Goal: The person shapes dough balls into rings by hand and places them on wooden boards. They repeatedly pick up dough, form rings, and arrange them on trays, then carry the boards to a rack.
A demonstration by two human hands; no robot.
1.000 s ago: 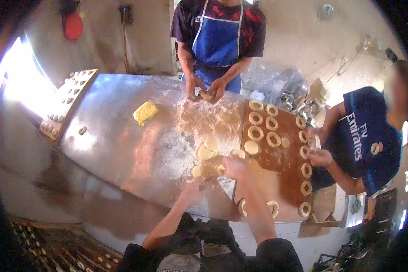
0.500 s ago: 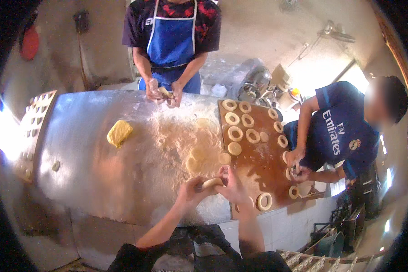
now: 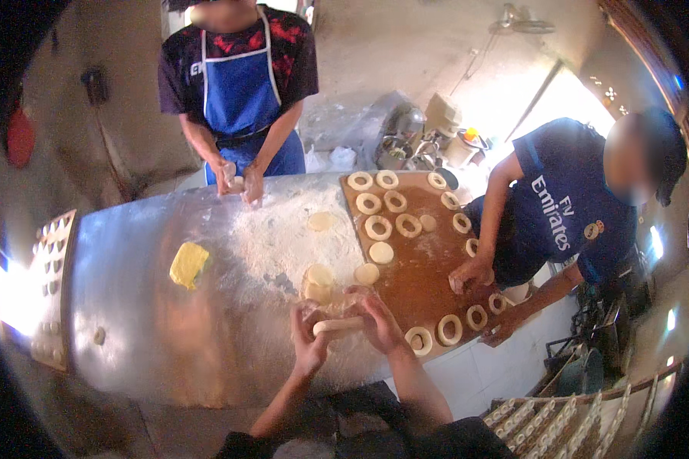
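Note:
My left hand [image 3: 310, 336] and my right hand [image 3: 378, 317] hold a pale piece of dough [image 3: 338, 325] between them, above the near edge of the metal table. Its near side shows as a thick, smooth roll; whether it closes into a ring I cannot tell. The fingers of both hands curl around its ends. Just beyond my hands lie round dough discs [image 3: 319, 275] on the floured metal, partly overlapping. Another dough disc [image 3: 367, 274] is beside my right fingertips. To the right, a brown board [image 3: 406, 287] carries several dough rings [image 3: 449, 330] and a few discs.
A yellow block [image 3: 189, 265] sits on the metal table [image 3: 130, 268], left of the spread flour [image 3: 275, 237]. One co-worker in a blue apron [image 3: 241, 92] handles dough across the table. Another co-worker's hand [image 3: 473, 273] is over the board's right side. Trays of rings stand far left and lower right.
The whole view has shifted. My hands still hold the dough, now turned more level. The right co-worker's hands have moved apart, one toward the board's near edge.

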